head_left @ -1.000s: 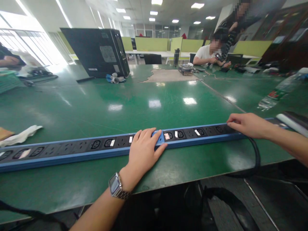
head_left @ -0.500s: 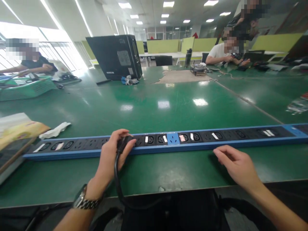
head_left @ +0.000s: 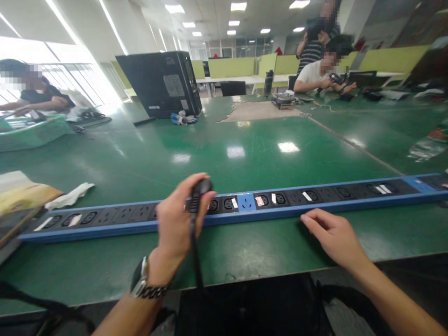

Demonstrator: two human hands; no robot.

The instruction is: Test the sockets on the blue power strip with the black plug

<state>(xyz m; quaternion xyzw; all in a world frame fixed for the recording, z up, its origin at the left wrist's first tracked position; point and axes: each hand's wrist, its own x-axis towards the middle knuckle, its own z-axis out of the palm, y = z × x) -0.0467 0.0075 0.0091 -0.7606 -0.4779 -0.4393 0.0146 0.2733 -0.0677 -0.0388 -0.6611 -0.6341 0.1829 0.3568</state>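
A long blue power strip (head_left: 287, 212) with black sockets lies across the green table (head_left: 224, 154) near its front edge. My left hand (head_left: 177, 224), with a watch on the wrist, is closed around a black plug (head_left: 199, 189) held just above the strip's sockets. The plug's black cable (head_left: 196, 261) hangs down over the table edge. My right hand (head_left: 332, 235) rests on the table just in front of the strip, fingers loosely spread and holding nothing.
A black computer case (head_left: 161, 84) stands at the back. A white cloth (head_left: 70, 196) and a yellow packet (head_left: 24, 196) lie at the left. A green basket (head_left: 31, 133) sits far left. People sit at the far left and far right. A plastic bottle (head_left: 429, 142) lies at the right.
My left hand has lifted the black plug up off the strip's sockets. My right hand stays in front of the strip. One second ago both hands lay on the strip, no plug in hand.
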